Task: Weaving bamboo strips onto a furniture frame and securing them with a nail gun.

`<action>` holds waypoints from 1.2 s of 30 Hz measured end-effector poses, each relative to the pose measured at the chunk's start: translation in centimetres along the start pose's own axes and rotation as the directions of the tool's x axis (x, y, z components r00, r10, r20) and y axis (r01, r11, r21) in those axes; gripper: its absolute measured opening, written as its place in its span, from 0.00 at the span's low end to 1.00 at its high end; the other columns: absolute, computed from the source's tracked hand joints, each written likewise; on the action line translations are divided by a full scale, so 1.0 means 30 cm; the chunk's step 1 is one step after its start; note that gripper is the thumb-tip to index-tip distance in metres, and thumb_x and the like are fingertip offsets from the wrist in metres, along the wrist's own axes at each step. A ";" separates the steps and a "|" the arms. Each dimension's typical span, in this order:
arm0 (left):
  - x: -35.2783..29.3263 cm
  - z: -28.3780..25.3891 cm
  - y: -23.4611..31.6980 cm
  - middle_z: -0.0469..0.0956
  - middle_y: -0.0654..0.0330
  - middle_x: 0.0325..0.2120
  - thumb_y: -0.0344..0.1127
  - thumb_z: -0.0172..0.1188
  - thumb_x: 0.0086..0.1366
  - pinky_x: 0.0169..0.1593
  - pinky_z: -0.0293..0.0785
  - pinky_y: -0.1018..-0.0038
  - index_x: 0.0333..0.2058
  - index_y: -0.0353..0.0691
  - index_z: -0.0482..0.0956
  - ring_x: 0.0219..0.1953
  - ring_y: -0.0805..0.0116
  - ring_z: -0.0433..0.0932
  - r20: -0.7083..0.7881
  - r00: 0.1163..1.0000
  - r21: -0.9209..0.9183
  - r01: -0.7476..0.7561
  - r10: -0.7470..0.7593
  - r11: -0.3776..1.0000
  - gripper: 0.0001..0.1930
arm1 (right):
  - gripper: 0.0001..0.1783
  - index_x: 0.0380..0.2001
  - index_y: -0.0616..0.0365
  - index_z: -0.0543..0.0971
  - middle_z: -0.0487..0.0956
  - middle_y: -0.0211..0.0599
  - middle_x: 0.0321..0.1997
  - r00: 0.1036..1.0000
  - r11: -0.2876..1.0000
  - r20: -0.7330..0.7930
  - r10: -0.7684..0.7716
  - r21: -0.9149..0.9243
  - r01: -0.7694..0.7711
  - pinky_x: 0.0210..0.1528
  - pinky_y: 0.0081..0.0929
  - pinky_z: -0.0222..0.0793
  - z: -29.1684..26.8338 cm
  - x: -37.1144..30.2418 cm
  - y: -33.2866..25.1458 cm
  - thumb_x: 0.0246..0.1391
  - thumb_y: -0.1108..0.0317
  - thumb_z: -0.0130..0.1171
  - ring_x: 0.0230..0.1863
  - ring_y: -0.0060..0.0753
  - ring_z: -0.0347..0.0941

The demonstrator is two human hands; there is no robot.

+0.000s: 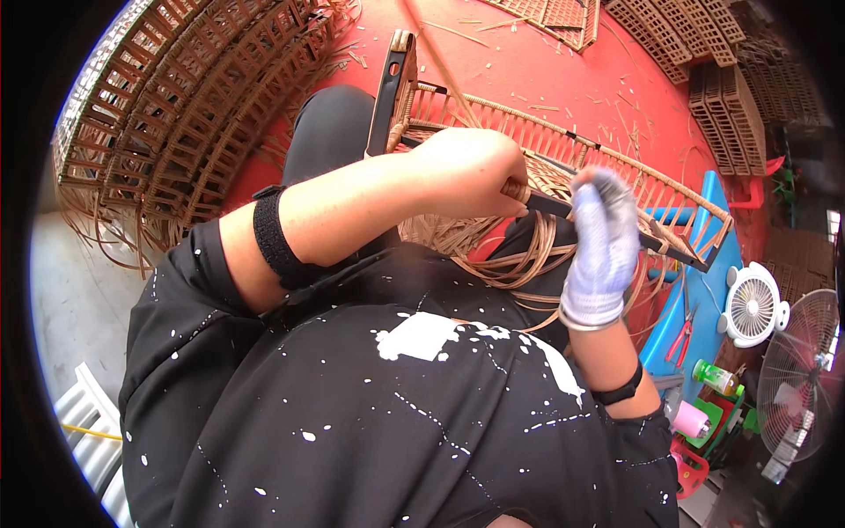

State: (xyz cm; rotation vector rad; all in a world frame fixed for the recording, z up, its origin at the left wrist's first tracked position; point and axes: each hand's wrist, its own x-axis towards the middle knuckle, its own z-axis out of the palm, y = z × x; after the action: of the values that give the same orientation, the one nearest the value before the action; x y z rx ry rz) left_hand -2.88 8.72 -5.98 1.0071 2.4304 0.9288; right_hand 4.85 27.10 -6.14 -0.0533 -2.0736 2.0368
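Across my lap lies a dark metal frame (387,97) with rattan wound on its rails and slats in a row. My bare left hand (471,172) is closed around its near bar (547,204), part of which is wrapped in rattan. In a white knitted glove, my right hand (603,246) is raised beside that bar, to the right of my left. Its fingertips are blurred, and whether they grip a strand cannot be seen. Loose loops of rattan strand (519,275) hang beneath the bar. One long strand (436,57) stretches from behind my left hand toward the top edge.
Stacked woven rattan panels (198,114) stand at the left, and more panels (726,119) at the far right. Rattan scraps litter the red floor (528,66). On the right are a blue stool (664,339), red-handled pliers (679,343), a small white fan (753,304) and a larger fan (803,374).
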 end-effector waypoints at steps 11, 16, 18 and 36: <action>0.100 0.003 -0.085 0.81 0.54 0.33 0.48 0.71 0.55 0.45 0.72 0.67 0.36 0.31 0.84 0.37 0.61 0.79 0.240 0.971 -0.189 0.030 0.016 0.982 0.22 | 0.35 0.66 0.62 0.55 0.70 0.47 0.57 0.766 0.872 0.472 0.436 -0.013 -0.489 0.59 0.31 0.69 -0.077 -0.128 0.134 0.59 0.74 0.58 0.55 0.36 0.71; 0.107 -0.015 -0.074 0.81 0.54 0.35 0.49 0.72 0.54 0.45 0.73 0.68 0.36 0.30 0.84 0.39 0.63 0.80 0.365 0.930 -0.260 0.153 -0.050 0.953 0.24 | 0.30 0.59 0.63 0.65 0.78 0.38 0.45 0.828 0.911 0.386 0.407 -0.111 -0.397 0.46 0.21 0.72 -0.068 -0.125 0.172 0.56 0.72 0.63 0.44 0.22 0.75; 0.105 0.004 -0.084 0.81 0.55 0.34 0.49 0.72 0.55 0.45 0.72 0.68 0.36 0.31 0.84 0.38 0.63 0.80 0.336 0.941 -0.277 0.122 -0.023 0.953 0.24 | 0.28 0.57 0.64 0.68 0.79 0.36 0.40 0.852 0.901 0.317 0.417 -0.270 -0.340 0.41 0.19 0.72 -0.060 -0.120 0.139 0.55 0.71 0.65 0.37 0.20 0.75; 0.102 0.023 -0.098 0.79 0.57 0.40 0.46 0.70 0.57 0.48 0.71 0.68 0.33 0.32 0.85 0.44 0.63 0.77 0.193 0.972 -0.248 -0.086 0.136 0.965 0.19 | 0.15 0.39 0.64 0.79 0.80 0.28 0.28 0.881 0.882 0.213 0.423 -0.318 -0.347 0.30 0.15 0.66 -0.065 -0.090 0.161 0.52 0.68 0.71 0.26 0.13 0.70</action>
State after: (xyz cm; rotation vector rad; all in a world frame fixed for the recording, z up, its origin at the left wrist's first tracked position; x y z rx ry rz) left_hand -6.06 9.66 -8.70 1.1013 2.0518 1.0654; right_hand 7.20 28.65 -11.30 -0.2697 -2.7005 2.0469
